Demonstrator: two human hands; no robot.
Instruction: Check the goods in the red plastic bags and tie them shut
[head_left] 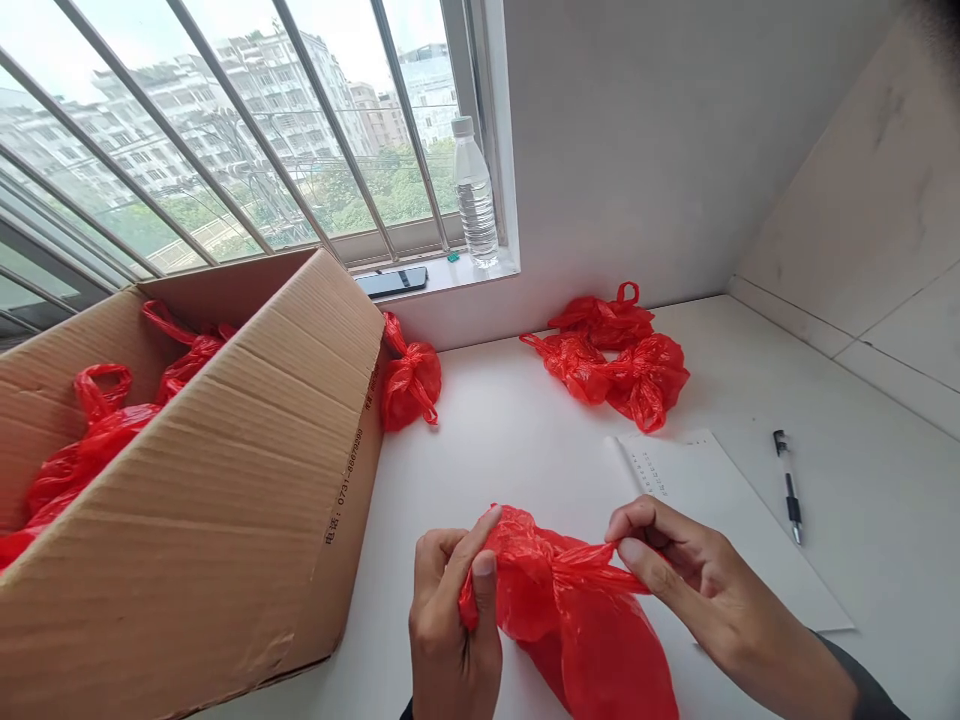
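Left hand (pixel 448 625) and right hand (pixel 679 570) each pinch the bag (pixel 581 625) — fingers (pixel 484 562) clamped on its plastic, stretching it taut between them.

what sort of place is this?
Probably an indoor packing corner, several floors up. Cues: a counter beside a barred window over city blocks, a cardboard box of tied red bags, and a printed sheet with a pen. The left hand and right hand pinch another red plastic bag.

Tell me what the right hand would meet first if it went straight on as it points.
The right hand points left and already pinches the red bag, so it would press into that bag first; beyond it, probably the left hand, though depth is unclear.
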